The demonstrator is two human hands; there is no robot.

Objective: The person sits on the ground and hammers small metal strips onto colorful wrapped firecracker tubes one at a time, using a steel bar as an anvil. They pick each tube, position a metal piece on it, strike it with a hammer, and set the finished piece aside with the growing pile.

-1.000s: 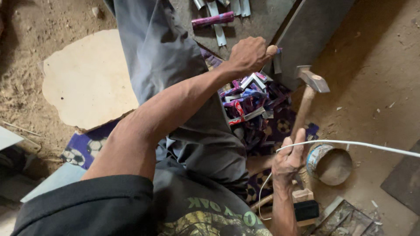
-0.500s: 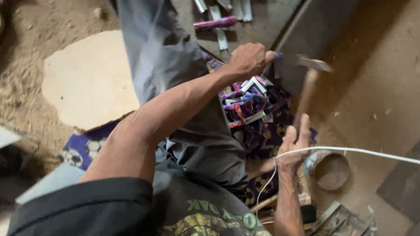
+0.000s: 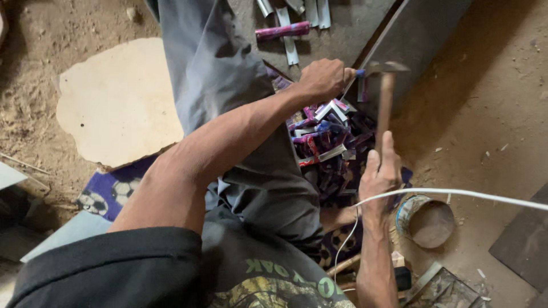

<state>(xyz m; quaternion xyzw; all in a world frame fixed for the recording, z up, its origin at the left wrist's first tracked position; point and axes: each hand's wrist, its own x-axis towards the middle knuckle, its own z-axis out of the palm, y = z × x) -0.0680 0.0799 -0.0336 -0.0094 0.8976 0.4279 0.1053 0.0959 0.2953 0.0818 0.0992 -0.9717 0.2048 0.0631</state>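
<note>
From up here I see my left hand (image 3: 322, 78) closed in a fist, pinching a small blue-tipped piece against the grey metal sheet (image 3: 411, 34). Just below lies a heap of purple foil strips (image 3: 328, 140) on the floor. My right hand (image 3: 381, 174) is wrapped round the wooden handle of the hammer (image 3: 386, 91), head raised beside the fist. A round tin (image 3: 425, 219) sits at the right.

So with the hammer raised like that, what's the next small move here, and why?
Probably a short downward tap. The right hand holds the wooden-handled hammer with its metal head level with the small blue-tipped piece pinched in the left hand against the edge of the grey metal sheet. Keep it light: the fingers sit close to the strike point.
</note>
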